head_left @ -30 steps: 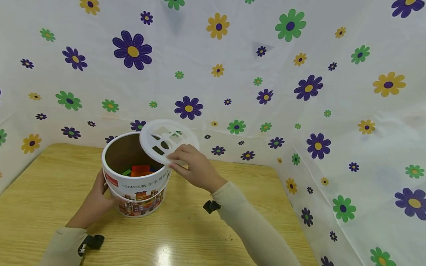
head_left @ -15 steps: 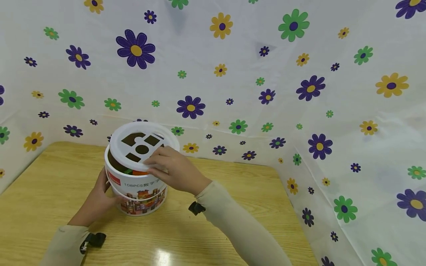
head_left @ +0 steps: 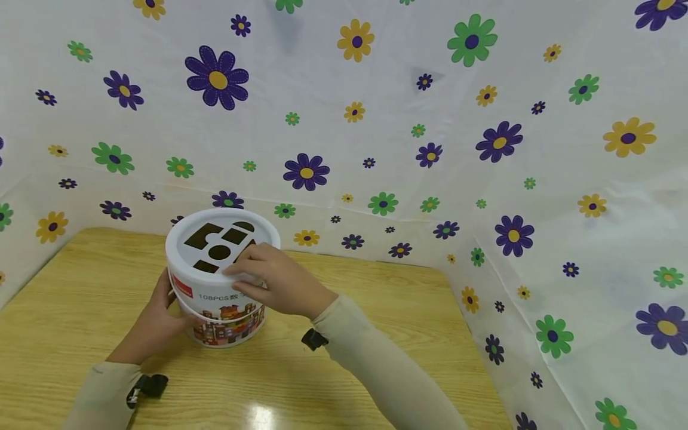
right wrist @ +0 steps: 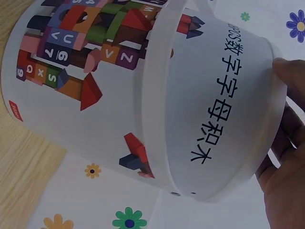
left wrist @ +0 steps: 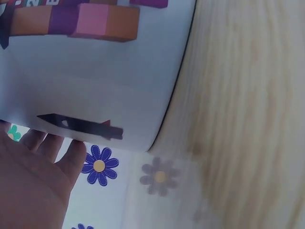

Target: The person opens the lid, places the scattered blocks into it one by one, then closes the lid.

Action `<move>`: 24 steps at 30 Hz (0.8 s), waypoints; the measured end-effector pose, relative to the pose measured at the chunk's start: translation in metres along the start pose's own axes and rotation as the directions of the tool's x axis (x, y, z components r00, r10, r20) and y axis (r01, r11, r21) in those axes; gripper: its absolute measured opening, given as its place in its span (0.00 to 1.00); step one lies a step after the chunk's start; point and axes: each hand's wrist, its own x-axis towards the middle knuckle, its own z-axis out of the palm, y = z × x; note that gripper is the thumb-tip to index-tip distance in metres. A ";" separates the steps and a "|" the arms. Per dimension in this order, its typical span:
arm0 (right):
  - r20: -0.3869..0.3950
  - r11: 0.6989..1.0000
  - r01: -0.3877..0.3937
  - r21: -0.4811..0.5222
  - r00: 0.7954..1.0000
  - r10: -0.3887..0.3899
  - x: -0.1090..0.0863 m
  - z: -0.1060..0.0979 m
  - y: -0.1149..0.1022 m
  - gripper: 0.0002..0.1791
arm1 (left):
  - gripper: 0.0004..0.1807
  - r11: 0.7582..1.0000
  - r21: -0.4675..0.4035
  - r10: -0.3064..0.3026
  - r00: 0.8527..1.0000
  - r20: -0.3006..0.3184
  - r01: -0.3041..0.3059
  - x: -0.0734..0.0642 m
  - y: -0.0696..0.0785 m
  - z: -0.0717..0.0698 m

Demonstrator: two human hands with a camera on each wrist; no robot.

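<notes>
A white plastic bucket (head_left: 228,334) with printed building-block pictures stands upright on the table. Its white lid (head_left: 185,248), pierced with shaped holes, lies over the mouth. My left hand (head_left: 156,322) holds the bucket's left side, thumb toward the front; in the left wrist view its fingers (left wrist: 71,160) reach round the wall and their tips are hidden. At the lid's front right edge, my right hand (head_left: 279,280) pinches the rim, fingers on top and thumb lower. The right wrist view shows the thumb (right wrist: 288,71) against the rim. The bucket's contents are hidden.
A wooden table (head_left: 344,370) carries the bucket near its left back part. Behind and to the right hangs a white flower-print cloth (head_left: 387,155). The bucket's white carrying handle (head_left: 215,321) hangs down across its front.
My right hand has brought the lid left and down from a tilted position beside the mouth, so it now covers the bucket. The coloured blocks inside are no longer visible. My left hand stays put.
</notes>
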 end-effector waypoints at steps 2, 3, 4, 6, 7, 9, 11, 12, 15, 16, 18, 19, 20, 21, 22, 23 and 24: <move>-0.002 0.999 -0.031 0.013 1.000 0.031 -0.003 0.000 0.002 0.15 | 0.69 1.000 0.013 0.010 1.000 0.023 -0.010 0.000 0.001 -0.003; -0.014 0.998 -0.057 0.030 0.998 0.058 -0.005 0.001 0.003 0.16 | 0.69 1.000 0.015 0.015 0.999 0.042 -0.015 0.001 0.001 -0.007; -0.031 0.994 -0.095 0.055 0.995 0.097 -0.007 0.001 0.005 0.18 | 0.68 1.000 0.006 0.024 0.998 0.063 -0.024 0.002 0.003 -0.011; -0.076 0.972 -0.194 0.132 0.976 0.205 -0.012 0.000 0.010 0.22 | 0.64 0.998 -0.016 0.057 0.994 0.092 -0.056 0.003 0.006 -0.022; -0.095 0.952 -0.249 0.180 0.958 0.269 -0.014 0.000 0.014 0.25 | 0.61 0.996 -0.050 0.078 0.992 0.099 -0.073 0.004 0.010 -0.028; -0.122 0.895 -0.332 0.297 0.917 0.381 -0.018 0.000 0.021 0.29 | 0.55 0.981 -0.169 0.108 0.992 0.067 -0.095 0.008 0.021 -0.038; -0.122 0.841 -0.384 0.381 0.881 0.458 -0.020 0.002 0.028 0.32 | 0.49 0.968 -0.213 0.133 0.991 -0.005 -0.131 0.013 0.037 -0.046; -0.114 0.818 -0.396 0.416 0.870 0.480 -0.021 0.003 0.031 0.34 | 0.47 0.964 -0.218 0.143 0.989 -0.046 -0.150 0.016 0.046 -0.046; -0.083 0.775 -0.405 0.485 0.861 0.502 -0.020 0.007 0.038 0.35 | 0.47 0.980 -0.125 0.137 0.982 -0.126 -0.153 0.024 0.070 -0.042; -0.078 0.767 -0.405 0.498 0.860 0.505 -0.020 0.008 0.039 0.36 | 0.47 0.988 -0.061 0.133 0.983 -0.127 -0.142 0.026 0.076 -0.039; -0.072 0.752 -0.399 0.524 0.859 0.506 -0.020 0.011 0.042 0.36 | 0.49 0.992 0.003 0.128 0.985 -0.119 -0.128 0.029 0.085 -0.032; -0.072 0.747 -0.395 0.534 0.859 0.506 -0.020 0.012 0.043 0.36 | 0.49 0.992 0.026 0.124 0.986 -0.114 -0.122 0.030 0.087 -0.028; -0.073 0.742 -0.394 0.542 0.858 0.508 -0.020 0.014 0.043 0.36 | 0.49 0.992 0.040 0.122 0.986 -0.110 -0.118 0.031 0.089 -0.025; -0.074 0.738 -0.391 0.550 0.857 0.510 -0.021 0.015 0.044 0.36 | 0.49 0.992 0.054 0.121 0.986 -0.111 -0.115 0.031 0.089 -0.023; -0.075 0.735 -0.390 0.554 0.856 0.511 -0.021 0.016 0.045 0.36 | 0.48 0.992 0.068 0.117 0.986 -0.116 -0.110 0.031 0.090 -0.021; -0.075 0.732 -0.388 0.560 0.856 0.512 -0.022 0.018 0.046 0.36 | 0.47 0.991 0.084 0.113 0.986 -0.123 -0.103 0.031 0.090 -0.020; -0.076 0.728 -0.387 0.565 0.855 0.513 -0.023 0.019 0.046 0.36 | 0.46 0.990 0.098 0.113 0.985 -0.131 -0.100 0.031 0.090 -0.019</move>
